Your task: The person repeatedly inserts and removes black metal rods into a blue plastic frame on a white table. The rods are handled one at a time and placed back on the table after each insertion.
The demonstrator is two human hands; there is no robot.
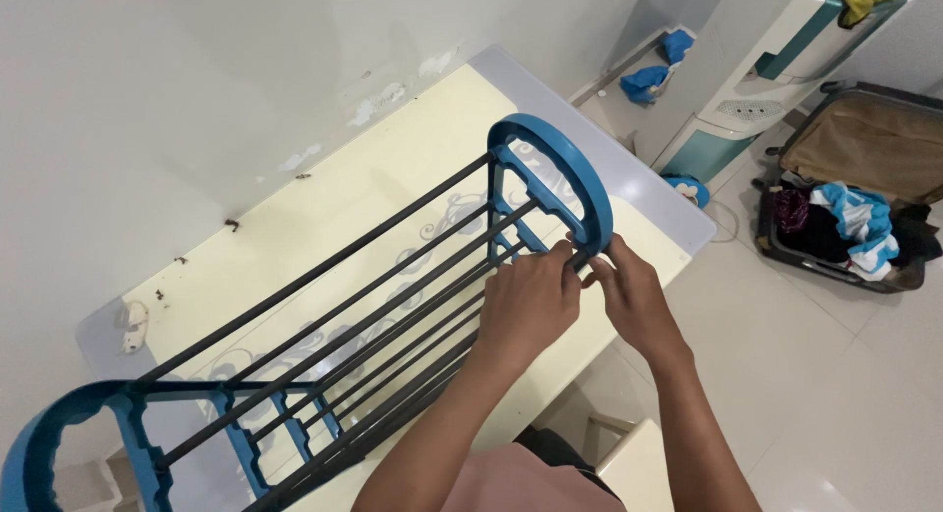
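A rack made of several dark metal rods (324,315) between two blue plastic end frames lies on a pale yellow table (324,207). The far blue end frame (575,173) stands upright near the table's right edge; the near blue end frame (69,433) is at the bottom left. My left hand (530,301) grips the end of a dark rod where it meets the far frame. My right hand (634,291) pinches the lower rim of that same frame, beside my left hand.
A white wall (196,70) runs behind the table. To the right, on the white tiled floor, lies an open suitcase (855,188) with clothes in it, next to a white and teal water dispenser (766,70). Blue cloths (653,70) lie by the wall.
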